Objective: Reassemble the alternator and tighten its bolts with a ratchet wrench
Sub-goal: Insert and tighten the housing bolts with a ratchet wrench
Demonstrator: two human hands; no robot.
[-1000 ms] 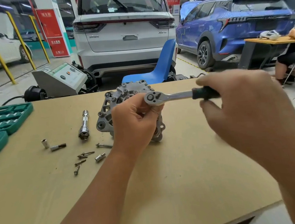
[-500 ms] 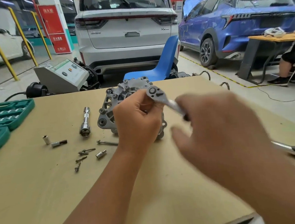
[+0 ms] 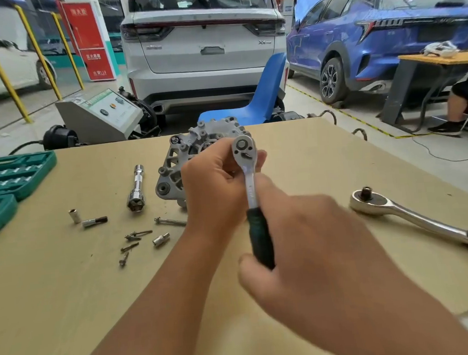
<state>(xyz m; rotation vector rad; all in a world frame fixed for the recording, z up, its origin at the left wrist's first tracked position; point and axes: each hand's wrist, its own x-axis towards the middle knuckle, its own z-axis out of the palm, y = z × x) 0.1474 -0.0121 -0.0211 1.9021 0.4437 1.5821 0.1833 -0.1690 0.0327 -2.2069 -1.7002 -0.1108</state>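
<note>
A grey cast alternator [image 3: 186, 159] stands on the tan table [image 3: 67, 291]. My left hand [image 3: 214, 187] is curled over its near side, fingers by the head of a small ratchet wrench [image 3: 248, 173]. The wrench's chrome head sits over the alternator and its dark handle points straight toward me. My right hand [image 3: 318, 243] grips that handle. Several loose bolts [image 3: 136, 237] and a long bolt [image 3: 170, 221] lie left of my left forearm. What the wrench head engages is hidden.
A large ratchet [image 3: 400, 213] lies on the table at right. A chrome extension socket [image 3: 137, 188], small sockets [image 3: 74, 216] [image 3: 161, 239] and a bit [image 3: 94, 221] lie at left, beside a green tool case [image 3: 9, 177]. A blue chair [image 3: 260, 98] and parked cars stand behind.
My right hand swung the wrench handle from pointing right round toward me. The head stayed over the alternator under my left hand. The view shifted, showing the large ratchet at right.
</note>
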